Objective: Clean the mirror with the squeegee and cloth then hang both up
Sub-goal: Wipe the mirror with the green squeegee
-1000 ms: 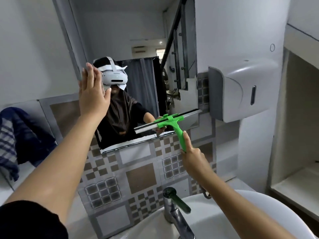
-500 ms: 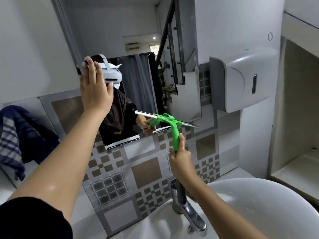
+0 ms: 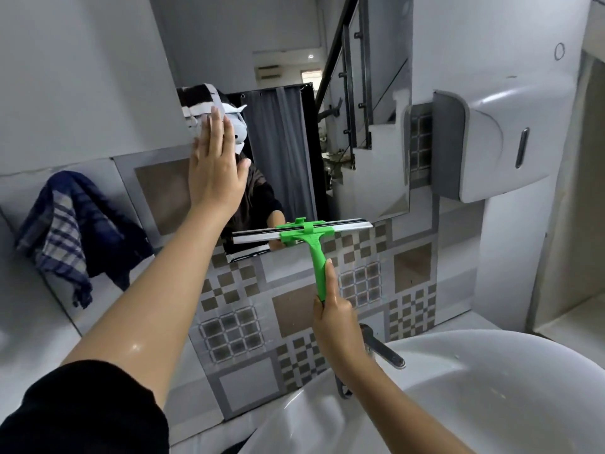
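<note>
The mirror (image 3: 360, 132) hangs on the wall above patterned tiles. My left hand (image 3: 214, 168) rests flat, fingers spread, on the mirror's left side and holds nothing. My right hand (image 3: 334, 322) grips the handle of the green squeegee (image 3: 306, 237), held upright. Its blade lies level at the mirror's bottom edge, slightly left of centre. A blue checked cloth (image 3: 68, 234) hangs on the wall to the left of the mirror, apart from both hands.
A white sink (image 3: 474, 398) with a chrome tap (image 3: 381, 348) sits below my right arm. A white paper dispenser (image 3: 497, 139) is mounted right of the mirror. A white shelf recess (image 3: 582, 329) stands at the far right.
The squeegee blade has gone from tilted to level and has slid down to the mirror's bottom edge. My left hand stays pressed on the mirror.
</note>
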A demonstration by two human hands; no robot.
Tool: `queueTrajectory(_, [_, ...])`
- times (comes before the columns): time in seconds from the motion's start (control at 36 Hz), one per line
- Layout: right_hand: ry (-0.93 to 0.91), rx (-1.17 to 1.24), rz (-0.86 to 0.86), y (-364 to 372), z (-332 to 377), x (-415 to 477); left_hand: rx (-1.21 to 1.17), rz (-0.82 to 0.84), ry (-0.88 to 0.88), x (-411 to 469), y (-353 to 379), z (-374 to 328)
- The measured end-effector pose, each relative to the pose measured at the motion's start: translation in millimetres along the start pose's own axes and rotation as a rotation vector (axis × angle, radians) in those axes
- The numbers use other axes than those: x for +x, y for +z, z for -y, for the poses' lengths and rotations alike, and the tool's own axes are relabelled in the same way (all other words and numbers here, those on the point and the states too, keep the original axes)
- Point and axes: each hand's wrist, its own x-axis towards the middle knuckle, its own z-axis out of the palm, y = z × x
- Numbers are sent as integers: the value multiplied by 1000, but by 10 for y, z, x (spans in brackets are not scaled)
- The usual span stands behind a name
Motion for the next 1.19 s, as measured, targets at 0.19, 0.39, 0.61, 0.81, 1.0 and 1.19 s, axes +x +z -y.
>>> queueTrajectory(0.19, [-36,-53,-53,204,-49,-25,-9,16,0,-40,16,2])
queueTrajectory(0.39, [-65,-150,-36,320,-100,-101,0,11,2,-77,33,-6])
queueTrajectory(0.61, [-55,-231,-1,239,-255,-259,-13,24,1,-104,3,-21])
queueTrajectory(0.81, [-170,-96,-37,138,-280,-370,-12,51,-12,-150,-46,-31])
queueTrajectory(1.0, [-398,-45,-33,-162,-274,-215,-202,124,-92,-212,-301,-169])
queueTrajectory(1.19, [-577,-214,112,-831,-78,140,-359,188,40,-740,-471,-398])
